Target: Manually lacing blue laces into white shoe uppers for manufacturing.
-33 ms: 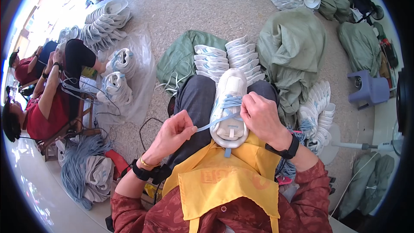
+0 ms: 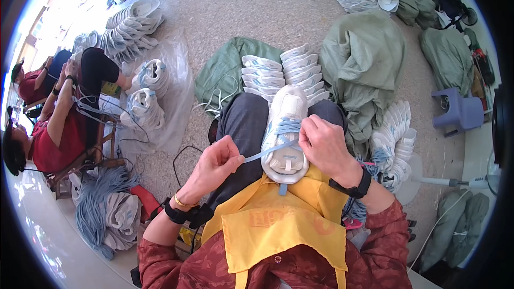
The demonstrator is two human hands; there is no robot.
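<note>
A white shoe upper [image 2: 289,104] rests between my knees, its toe pointing away from me and its opening toward me. Pale blue shoelace [image 2: 288,127] crosses its upper rows. One lace end [image 2: 267,151] stretches taut leftward from the shoe to my left hand [image 2: 219,159], which pinches it between thumb and fingertips. At the shoe's right edge, my right hand [image 2: 326,142] is closed in a pinch by the eyelets. Its fingertips cover what they grip, though the lace runs up to them. A yellow apron [image 2: 284,225] lies over my lap, under the shoe's heel end.
Stacked white uppers [image 2: 262,72] stand beyond my knees, between green cloth sacks [image 2: 364,48]. More uppers [image 2: 393,128] lie at right, near a purple stool [image 2: 458,109]. At left hang bundled blue laces [image 2: 99,208]; a co-worker in red [image 2: 59,134] sits beyond.
</note>
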